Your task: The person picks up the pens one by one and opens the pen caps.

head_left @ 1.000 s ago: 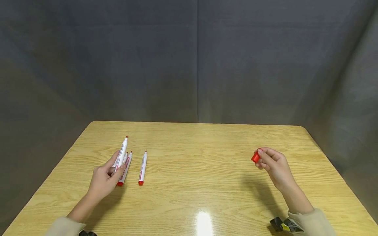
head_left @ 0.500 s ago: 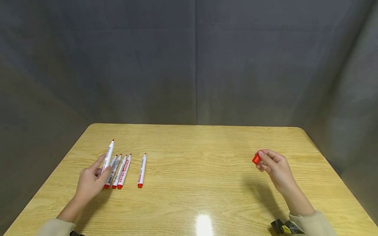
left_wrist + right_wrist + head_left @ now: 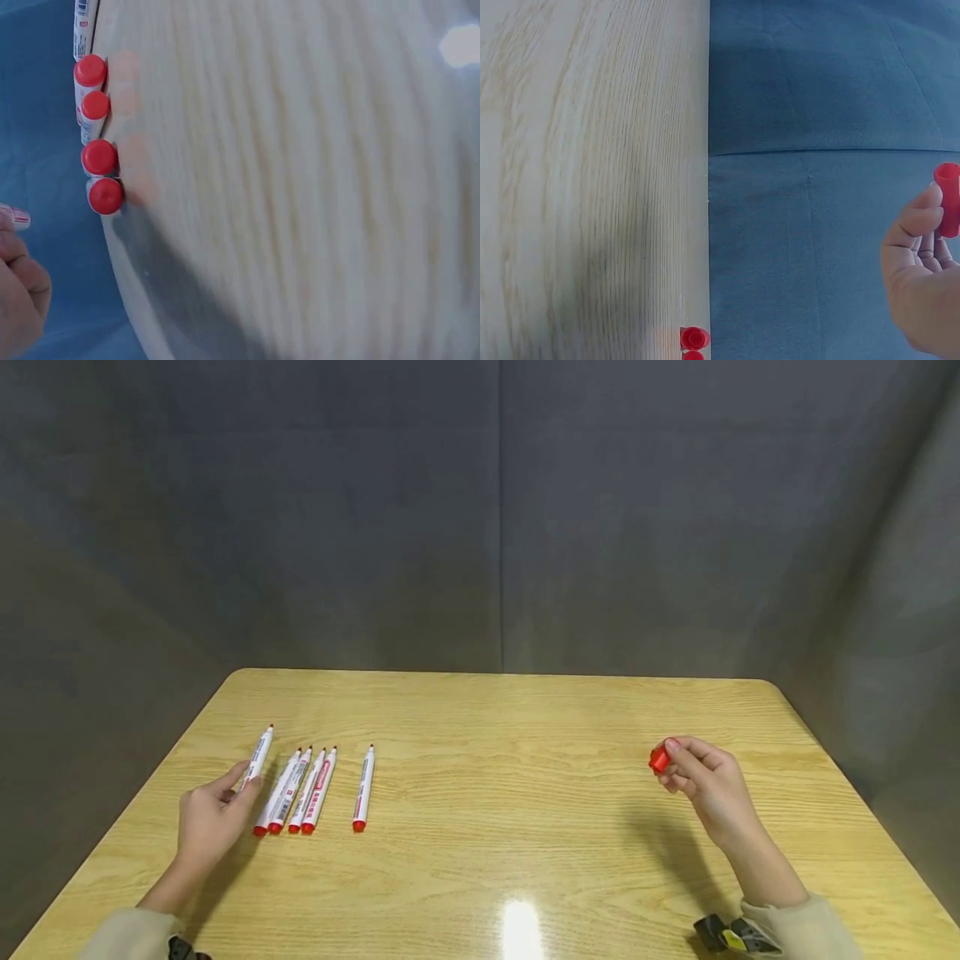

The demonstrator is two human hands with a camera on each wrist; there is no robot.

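My left hand (image 3: 210, 827) pinches an uncapped white marker (image 3: 257, 758), its red tip pointing away. The hand is just left of a row of several white markers (image 3: 318, 789) with red ends, which lie side by side on the table. A single uncapped marker (image 3: 363, 789) lies apart, to the right of that row. Across the table, my right hand (image 3: 708, 785) is raised and pinches a red marker cap (image 3: 660, 757) between thumb and fingers. The cap's hollow end shows in the right wrist view, where the hand is partly cut off.
More red caps (image 3: 694, 338) stand on the table at the bottom of the right wrist view; my right hand seems to hide them from the head view. The wooden table (image 3: 510, 760) ends at a grey cloth (image 3: 495, 527) behind and at the sides.
My left hand has moved left with its marker and slightly lower, uncovering the row of markers. The right hand has shifted slightly right, still pinching the cap.
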